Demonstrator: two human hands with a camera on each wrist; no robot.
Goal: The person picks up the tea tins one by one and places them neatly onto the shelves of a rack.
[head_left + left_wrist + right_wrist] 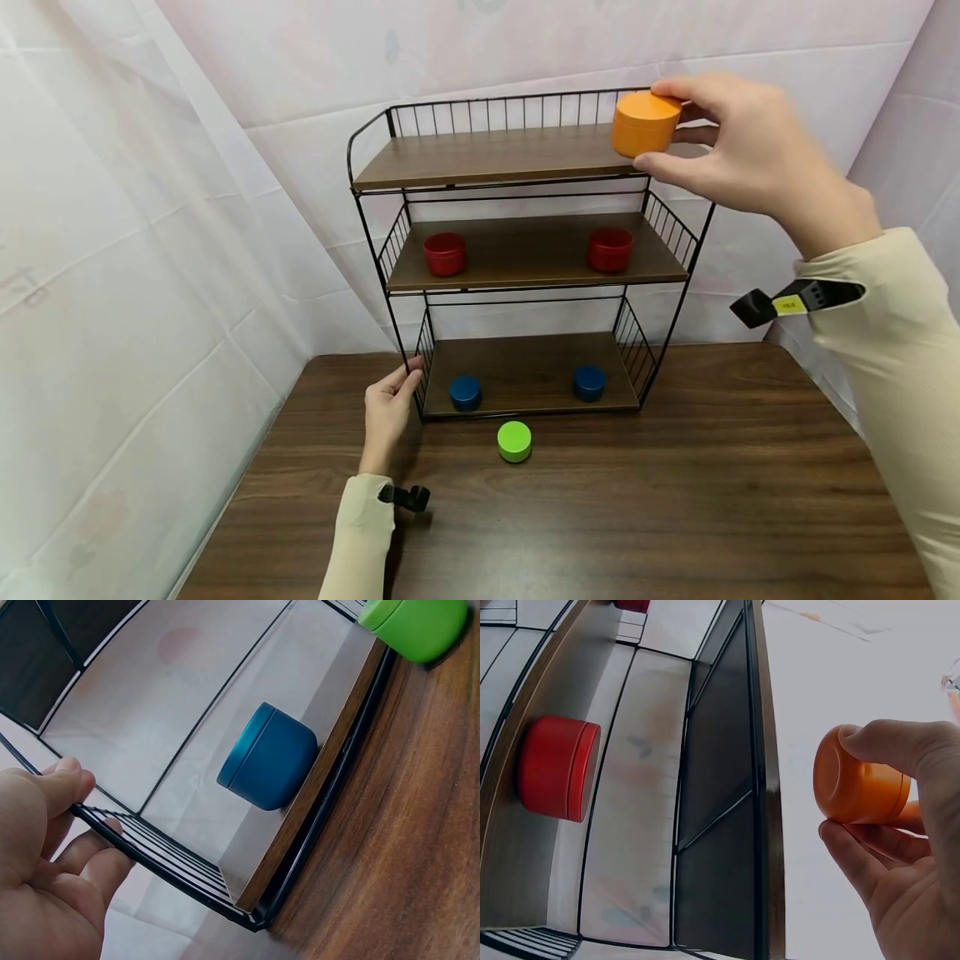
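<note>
At the right end of the top shelf, my right hand (750, 146) grips an orange round tin (643, 125) between thumb and fingers. The right wrist view shows the orange tin (859, 780) held apart from the shelf board's edge. Low on the left, my left hand (390, 408) pinches the black wire side frame of the three-tier rack (525, 283). In the left wrist view, thumb and fingers of the left hand (60, 847) close round that wire, beside a blue tin (270, 757) on the bottom shelf.
Two red tins (446, 254) stand on the middle shelf, left and right. Another blue tin (589, 382) is at the bottom shelf's right. A green tin (514, 442) sits on the wooden table (675, 500) before the rack. White cloth (150, 292) hangs behind and at the sides.
</note>
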